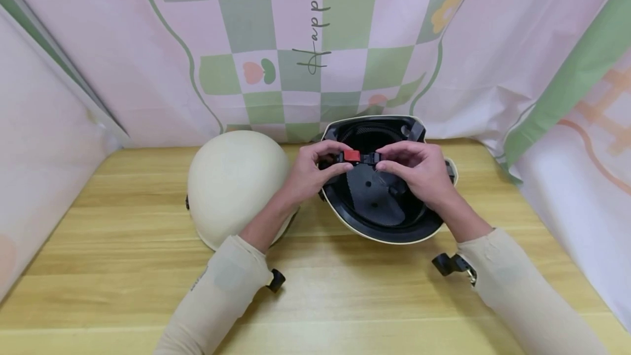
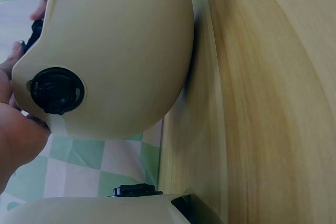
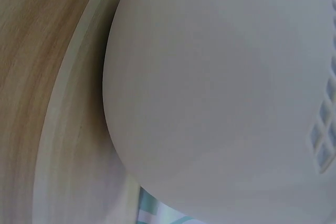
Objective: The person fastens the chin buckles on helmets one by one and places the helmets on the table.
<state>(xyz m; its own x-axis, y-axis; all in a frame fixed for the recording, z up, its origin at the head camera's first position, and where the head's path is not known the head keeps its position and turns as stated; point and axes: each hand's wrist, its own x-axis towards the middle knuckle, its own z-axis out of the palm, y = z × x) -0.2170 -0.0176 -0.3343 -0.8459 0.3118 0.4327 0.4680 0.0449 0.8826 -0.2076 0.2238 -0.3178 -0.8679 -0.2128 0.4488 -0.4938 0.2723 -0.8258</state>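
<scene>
A cream helmet (image 1: 389, 233) lies upside down on the table, its black padded inside facing up. Over its opening, my left hand (image 1: 308, 174) pinches the red-and-black end of the chin-strap buckle (image 1: 351, 155) between thumb and fingers. My right hand (image 1: 421, 171) pinches the buckle's black end, and the two ends line up closely between the hands. In the left wrist view, the upturned shell (image 2: 121, 40) shows a black round knob (image 2: 56, 91) on its side, with part of the left hand (image 2: 21, 135) beside the rim. Only smooth shell (image 3: 210, 87) fills most of the right wrist view; that hand is hidden there.
A second cream helmet (image 1: 236, 179) sits dome-up to the left, close to my left forearm. Both rest on a wooden table (image 1: 123, 267). Patterned cloth (image 1: 246, 21) hangs behind the table's back edge. Black mounts (image 1: 277, 280) stick out from the sleeves.
</scene>
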